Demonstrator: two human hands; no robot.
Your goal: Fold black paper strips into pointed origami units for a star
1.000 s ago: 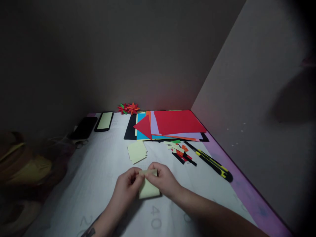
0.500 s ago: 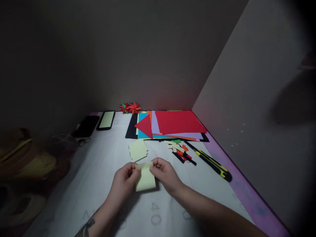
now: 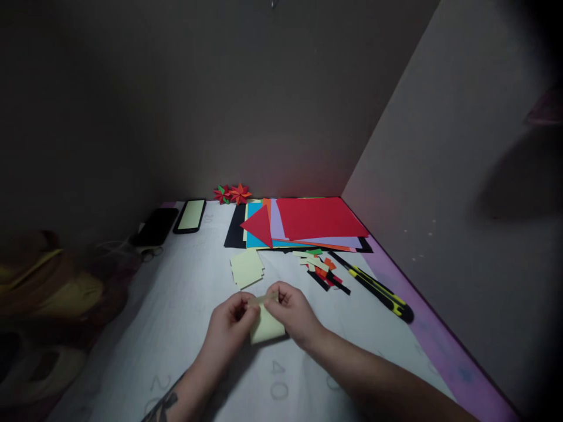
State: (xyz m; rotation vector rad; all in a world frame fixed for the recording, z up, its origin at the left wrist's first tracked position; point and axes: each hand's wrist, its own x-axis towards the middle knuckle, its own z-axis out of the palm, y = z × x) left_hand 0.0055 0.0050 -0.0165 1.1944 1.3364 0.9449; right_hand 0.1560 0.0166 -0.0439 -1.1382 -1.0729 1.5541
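A small pale yellow piece of paper [image 3: 267,328] is held just above the white table covering, near the middle of the view. My left hand [image 3: 233,322] pinches its upper left edge between thumb and fingers. At the upper right edge, my right hand [image 3: 294,310] grips it the same way. The paper's top strip bends back between the fingertips, and its lower part hangs toward me. Just beyond my hands lies a stack of pale yellow paper squares [image 3: 247,269].
Coloured paper sheets [image 3: 323,218] lie against the back wall, beside folded paper stars [image 3: 240,194]. Paper scraps [image 3: 319,268] and a yellow-black utility knife [image 3: 378,287] are on the right. At the back left are a phone [image 3: 190,215], a dark device [image 3: 156,227] and scissors handles [image 3: 152,254].
Both hands have shifted slightly right with the paper, and they are closer together. The paper's top edge is bent back more. Things on the table stay put.
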